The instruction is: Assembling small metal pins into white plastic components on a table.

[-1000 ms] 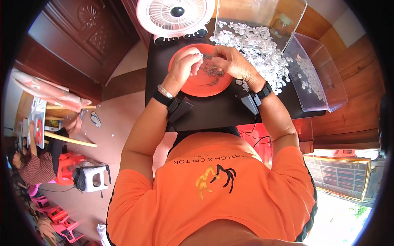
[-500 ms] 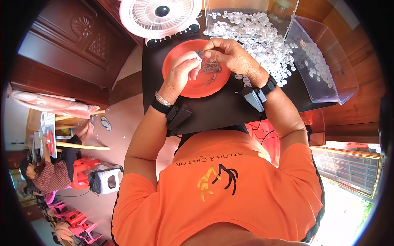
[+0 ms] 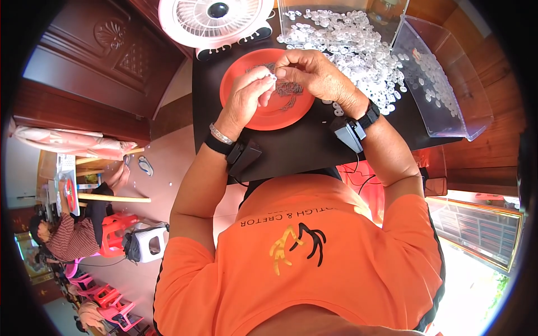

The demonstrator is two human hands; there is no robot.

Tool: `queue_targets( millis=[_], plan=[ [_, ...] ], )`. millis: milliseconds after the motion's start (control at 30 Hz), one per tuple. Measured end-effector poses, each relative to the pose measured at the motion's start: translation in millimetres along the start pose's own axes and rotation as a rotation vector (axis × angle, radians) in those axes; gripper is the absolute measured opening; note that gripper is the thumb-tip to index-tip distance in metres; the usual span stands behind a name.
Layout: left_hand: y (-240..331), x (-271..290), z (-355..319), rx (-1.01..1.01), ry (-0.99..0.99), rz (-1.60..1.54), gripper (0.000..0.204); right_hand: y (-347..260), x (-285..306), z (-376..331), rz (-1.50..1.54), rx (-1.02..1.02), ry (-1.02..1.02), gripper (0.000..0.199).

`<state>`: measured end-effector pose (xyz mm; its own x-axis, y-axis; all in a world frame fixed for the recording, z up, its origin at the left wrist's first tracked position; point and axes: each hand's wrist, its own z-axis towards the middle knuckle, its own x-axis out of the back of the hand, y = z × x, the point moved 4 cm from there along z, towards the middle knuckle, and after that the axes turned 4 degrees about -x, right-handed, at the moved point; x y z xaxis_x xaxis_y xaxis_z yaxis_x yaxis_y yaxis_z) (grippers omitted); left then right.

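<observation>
Over a round orange-red plate point(image 3: 274, 120), my two hands meet at the fingertips. My left hand point(image 3: 245, 96) is closed in a pinch on a small white plastic piece point(image 3: 273, 77). The thumb and forefinger of my right hand point(image 3: 319, 79) are pressed together right beside that piece; whatever they grip is too small to make out. Thin grey metal pieces point(image 3: 290, 89) lie loose in the plate beneath, partly covered by my hands. Close by on the right spreads a heap of small white oval plastic pieces with holes point(image 3: 367, 67).
A white-and-pink fan point(image 3: 217, 33) stands beyond the plate. At the right, a clear plastic bin point(image 3: 468, 126) holds more white pieces; another clear container point(image 3: 291, 22) stands behind the heap. The dark table point(image 3: 280, 154) ends close to my body. Far left, another person point(image 3: 73, 238) sits at a table.
Both hands stay almost in place, fingertips still together over the plate. The whole view has shifted slightly, so the fan and plate appear a little higher.
</observation>
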<state>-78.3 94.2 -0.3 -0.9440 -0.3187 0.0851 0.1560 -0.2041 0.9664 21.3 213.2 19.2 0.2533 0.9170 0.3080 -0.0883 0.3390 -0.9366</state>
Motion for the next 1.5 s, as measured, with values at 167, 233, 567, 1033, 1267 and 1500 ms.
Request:
queue_targets(
  millis=[167,233,567,1033,1267,1500],
  plan=[
    [3.2,-3.7,-0.9,0.025,0.005,0.067,0.024,-5.1,-0.2,-1.8,-0.139,-0.006,-0.001,0.009],
    [2.0,-4.4,-0.1,0.009,0.009,0.088,0.025,-5.3,0.2,-2.1,-0.161,0.001,0.028,0.01],
    [-4.4,-3.1,0.2,0.023,0.058,0.061,0.024,-4.7,0.6,-1.5,-0.194,-0.005,0.05,0.011],
    [-2.9,0.3,0.0,0.014,0.045,0.118,0.023,2.6,3.9,2.1,-0.019,0.025,0.02,0.011],
    [-2.7,0.0,0.5,0.013,0.048,0.125,0.025,5.3,3.1,2.6,-0.043,0.032,0.012,0.011],
    [-8.9,1.0,0.7,-0.023,0.012,0.169,0.027,-4.5,2.6,-0.6,-0.211,0.059,0.034,0.011]
  ],
)
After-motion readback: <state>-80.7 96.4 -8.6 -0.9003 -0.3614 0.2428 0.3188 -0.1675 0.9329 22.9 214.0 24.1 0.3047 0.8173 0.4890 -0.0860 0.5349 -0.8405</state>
